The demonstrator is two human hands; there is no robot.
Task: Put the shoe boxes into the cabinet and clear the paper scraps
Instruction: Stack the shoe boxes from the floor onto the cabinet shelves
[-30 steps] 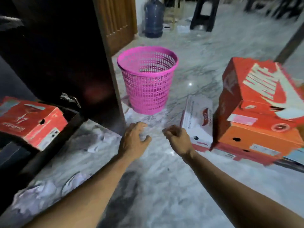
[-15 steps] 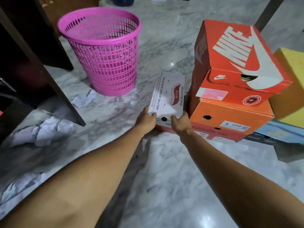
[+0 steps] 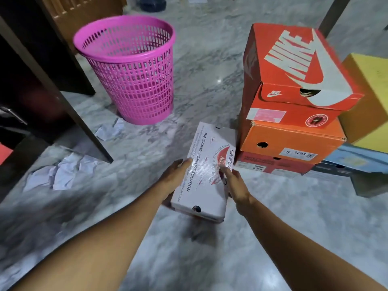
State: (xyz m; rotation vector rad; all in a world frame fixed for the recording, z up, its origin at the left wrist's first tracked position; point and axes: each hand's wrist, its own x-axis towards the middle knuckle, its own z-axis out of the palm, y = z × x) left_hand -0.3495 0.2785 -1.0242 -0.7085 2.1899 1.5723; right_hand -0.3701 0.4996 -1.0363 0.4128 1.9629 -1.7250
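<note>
White cardboard, printed with red and black lettering — that is the shoe box [image 3: 206,171] the person has between both hands, lifted clear of the marble floor [image 3: 189,259] and tilted so its lid faces up. The left hand [image 3: 175,179] grips the box's left long side, fingers hidden beneath and thumb lying along the lid's edge. The right hand [image 3: 236,185] clasps the opposite side, its fingers [image 3: 224,171] stretched forward over the lid's right edge, the thumb out of sight.

Just beyond the right hand's fingertips, almost touching the far corner of the held box, stands a stack of shoe boxes [image 3: 291,122]: a big red one on top, tilted and overhanging, an orange one under it, a flatter red one at the bottom. Behind that stack, further right of the fingers, a yellow box [image 3: 369,97] sits on a pale blue one [image 3: 354,160].

Ahead and to the left of the left hand's fingers stands a pink mesh bin [image 3: 130,68]. One crumpled paper scrap [image 3: 110,131] lies at the bin's foot — a larger heap of paper scraps [image 3: 60,173] lies well left of the left hand, beside the dark cabinet's [image 3: 31,85] open door edge. Inside the cabinet all is too dark to make out, save a sliver of red at the far left.
</note>
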